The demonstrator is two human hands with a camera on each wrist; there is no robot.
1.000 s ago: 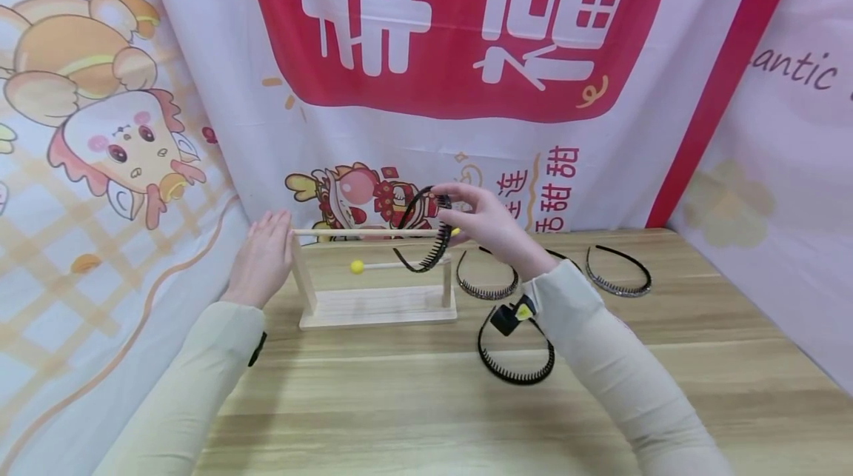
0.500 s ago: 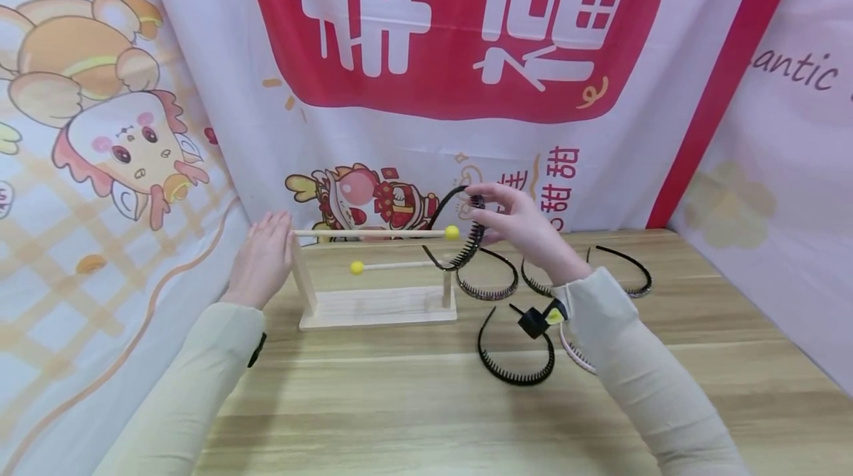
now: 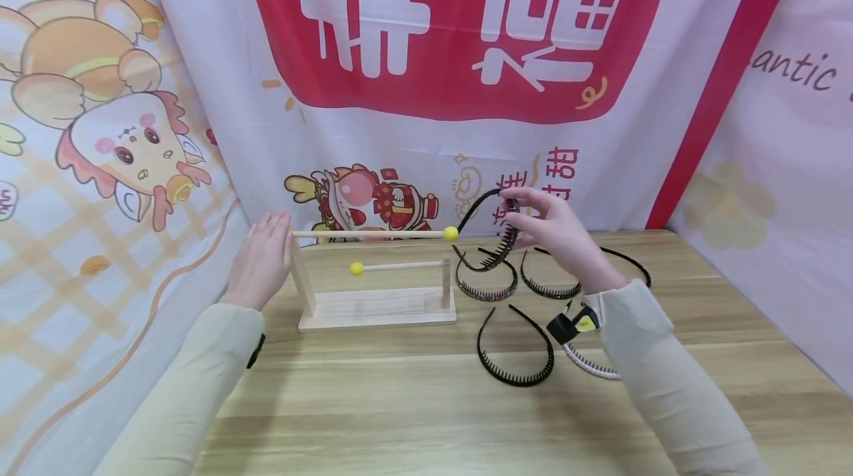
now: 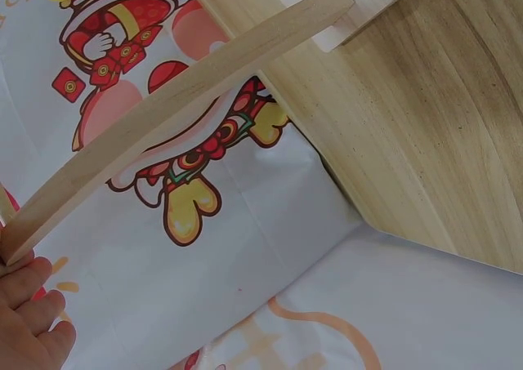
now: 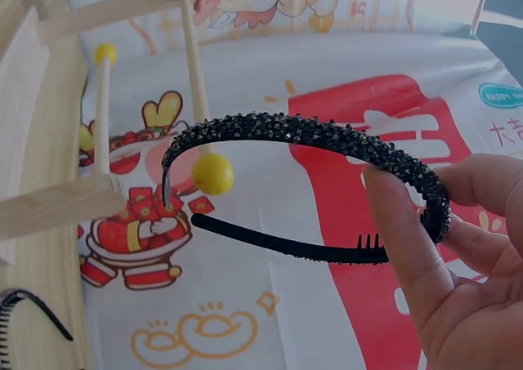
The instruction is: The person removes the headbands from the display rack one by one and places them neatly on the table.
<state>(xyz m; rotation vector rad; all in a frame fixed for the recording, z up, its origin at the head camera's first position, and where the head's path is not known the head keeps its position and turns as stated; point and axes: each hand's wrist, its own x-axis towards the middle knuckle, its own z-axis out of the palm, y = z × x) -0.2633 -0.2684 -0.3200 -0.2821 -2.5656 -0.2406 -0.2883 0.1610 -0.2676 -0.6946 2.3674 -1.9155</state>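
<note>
My right hand (image 3: 558, 233) pinches a black toothed headband (image 5: 298, 130) between thumb and fingers. Dark sparkling beads cover its outer face. The headband is held up in the air, just right of the yellow ball (image 3: 451, 234) on the upper rod's end. A pale wooden rack (image 3: 380, 307) stands on the table, with two rods that each end in a yellow ball. My left hand (image 3: 260, 260) grips the top of the rack's left post (image 4: 184, 107), its fingertips curled against the wood in the left wrist view.
Several headbands lie right of the rack: a plain black one (image 3: 523, 381) in front, beaded ones (image 3: 486, 295) behind, and a pale pink one (image 3: 589, 366) partly under my right wrist. Printed cloth (image 3: 220, 113) hangs behind and at both sides of the table (image 3: 373, 402).
My right hand has moved right with the headband, from overlapping the upper rod to beyond its yellow ball. My left hand has stayed on the rack's post.
</note>
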